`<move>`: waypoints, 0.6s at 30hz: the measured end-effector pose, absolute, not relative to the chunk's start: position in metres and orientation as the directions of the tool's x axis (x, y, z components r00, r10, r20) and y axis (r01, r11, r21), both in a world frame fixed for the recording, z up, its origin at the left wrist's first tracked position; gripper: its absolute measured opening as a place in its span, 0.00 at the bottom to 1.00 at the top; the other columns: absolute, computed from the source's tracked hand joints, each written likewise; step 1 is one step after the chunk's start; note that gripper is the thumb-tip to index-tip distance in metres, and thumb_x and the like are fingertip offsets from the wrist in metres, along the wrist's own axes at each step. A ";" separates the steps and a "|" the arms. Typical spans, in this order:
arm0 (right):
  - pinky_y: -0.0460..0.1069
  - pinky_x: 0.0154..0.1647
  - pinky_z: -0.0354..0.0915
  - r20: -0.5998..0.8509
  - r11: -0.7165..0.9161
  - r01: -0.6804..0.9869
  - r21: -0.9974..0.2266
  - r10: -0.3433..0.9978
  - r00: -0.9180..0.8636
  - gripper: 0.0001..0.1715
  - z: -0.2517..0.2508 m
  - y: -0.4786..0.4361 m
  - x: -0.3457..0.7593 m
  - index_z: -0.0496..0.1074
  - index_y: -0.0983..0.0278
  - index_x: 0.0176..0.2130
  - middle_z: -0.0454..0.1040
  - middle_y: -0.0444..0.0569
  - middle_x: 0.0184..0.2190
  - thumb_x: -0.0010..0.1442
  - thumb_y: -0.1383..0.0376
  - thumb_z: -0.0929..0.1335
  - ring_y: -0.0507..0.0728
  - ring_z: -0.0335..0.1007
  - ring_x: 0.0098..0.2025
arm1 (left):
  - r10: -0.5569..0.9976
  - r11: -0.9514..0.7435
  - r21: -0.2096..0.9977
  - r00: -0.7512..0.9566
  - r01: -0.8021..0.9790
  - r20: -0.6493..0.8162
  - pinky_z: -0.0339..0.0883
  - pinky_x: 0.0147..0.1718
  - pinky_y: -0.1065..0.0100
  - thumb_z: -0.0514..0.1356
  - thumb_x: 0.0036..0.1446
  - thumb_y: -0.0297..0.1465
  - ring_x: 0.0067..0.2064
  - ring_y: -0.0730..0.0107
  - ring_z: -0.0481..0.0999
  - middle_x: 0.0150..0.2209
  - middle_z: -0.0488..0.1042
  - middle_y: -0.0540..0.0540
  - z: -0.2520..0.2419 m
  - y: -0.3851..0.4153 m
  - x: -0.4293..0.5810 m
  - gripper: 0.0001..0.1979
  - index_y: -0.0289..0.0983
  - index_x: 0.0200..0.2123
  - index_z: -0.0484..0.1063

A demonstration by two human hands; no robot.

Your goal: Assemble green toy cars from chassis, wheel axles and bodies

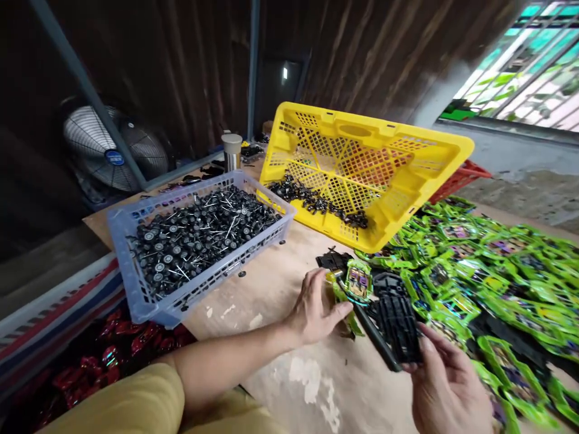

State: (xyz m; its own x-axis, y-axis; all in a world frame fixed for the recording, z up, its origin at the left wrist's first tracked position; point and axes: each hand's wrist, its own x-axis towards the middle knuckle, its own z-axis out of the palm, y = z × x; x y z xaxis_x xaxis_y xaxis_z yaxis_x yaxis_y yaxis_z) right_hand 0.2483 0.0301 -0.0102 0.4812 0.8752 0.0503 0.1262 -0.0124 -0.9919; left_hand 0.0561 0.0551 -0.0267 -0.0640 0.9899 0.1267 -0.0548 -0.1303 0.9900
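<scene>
My left hand (316,310) is closed on a green toy car shell (358,282) with a purple sticker, held just above the wooden table (271,283). To its right, my right hand (446,389) pinches the near end of a black plastic chassis plate (395,322), which is tilted toward the shell. The two parts are almost touching. A heap of matching green shells (488,271) spreads across the table's right side.
A blue crate (136,289) full of black wheel-and-axle sets (199,232) stands at the left. A tilted yellow basket (407,175) holds small black parts (316,202). A steel cup (231,150) and a fan (113,150) are behind; red shiny pieces (113,355) lie below.
</scene>
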 end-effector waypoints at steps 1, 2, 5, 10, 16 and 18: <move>0.45 0.19 0.62 0.080 0.000 0.178 -0.984 0.895 0.439 0.28 -0.009 0.030 0.237 0.74 0.61 0.45 0.73 0.51 0.38 0.51 0.47 0.72 0.51 0.65 0.25 | 0.984 -0.176 0.981 -0.053 -0.075 0.172 0.71 0.50 0.58 0.66 0.51 0.40 0.59 0.50 0.67 0.61 0.65 0.33 -0.023 0.054 0.055 0.35 0.35 0.60 0.64; 0.46 0.20 0.63 0.103 0.016 0.230 -0.973 0.923 0.372 0.28 -0.009 0.031 0.226 0.73 0.62 0.45 0.74 0.52 0.37 0.52 0.46 0.71 0.52 0.66 0.26 | 0.985 -0.170 0.978 -0.003 -0.119 0.171 0.71 0.49 0.59 0.64 0.54 0.42 0.58 0.51 0.69 0.58 0.68 0.35 -0.022 0.053 0.053 0.32 0.35 0.59 0.66; 0.48 0.25 0.68 0.138 0.105 0.354 -0.929 0.988 0.071 0.26 -0.013 0.041 0.196 0.73 0.64 0.44 0.76 0.53 0.34 0.57 0.47 0.68 0.56 0.70 0.28 | 0.999 0.007 0.968 0.037 -0.249 0.002 0.72 0.43 0.64 0.61 0.57 0.45 0.45 0.57 0.77 0.41 0.79 0.41 -0.028 0.056 0.038 0.23 0.32 0.45 0.76; 0.51 0.40 0.70 0.268 0.320 0.646 -0.693 0.946 -0.181 0.16 -0.008 0.101 0.171 0.73 0.65 0.41 0.78 0.52 0.35 0.63 0.57 0.63 0.57 0.74 0.36 | 0.939 0.118 0.915 -0.255 -0.386 -0.229 0.72 0.36 0.67 0.68 0.46 0.45 0.36 0.60 0.79 0.32 0.80 0.43 -0.052 0.086 0.004 0.20 0.33 0.33 0.77; 0.50 0.49 0.66 0.261 0.333 0.850 -0.409 0.935 -0.240 0.12 -0.002 0.214 0.134 0.74 0.66 0.43 0.76 0.54 0.41 0.64 0.66 0.63 0.58 0.72 0.44 | 0.928 0.121 0.891 -0.269 -0.437 -0.257 0.72 0.34 0.67 0.68 0.44 0.49 0.34 0.60 0.79 0.28 0.79 0.44 -0.074 0.108 -0.006 0.25 0.33 0.34 0.76; 0.52 0.52 0.64 0.250 0.315 0.877 -0.364 0.940 -0.234 0.13 -0.007 0.251 0.116 0.74 0.66 0.45 0.75 0.56 0.44 0.64 0.66 0.64 0.59 0.70 0.48 | 0.918 0.156 0.874 -0.260 -0.460 -0.301 0.71 0.31 0.67 0.68 0.43 0.50 0.33 0.61 0.79 0.28 0.79 0.44 -0.082 0.108 -0.003 0.26 0.33 0.34 0.76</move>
State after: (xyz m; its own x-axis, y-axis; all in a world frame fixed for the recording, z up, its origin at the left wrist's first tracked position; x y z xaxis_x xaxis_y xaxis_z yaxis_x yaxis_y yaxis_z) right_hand 0.1164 0.2509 -0.0069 -0.2336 0.9395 0.2504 0.8767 0.3149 -0.3636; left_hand -0.0030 0.1083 -0.0821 -0.2605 0.9175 -0.3006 -0.4598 0.1559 0.8742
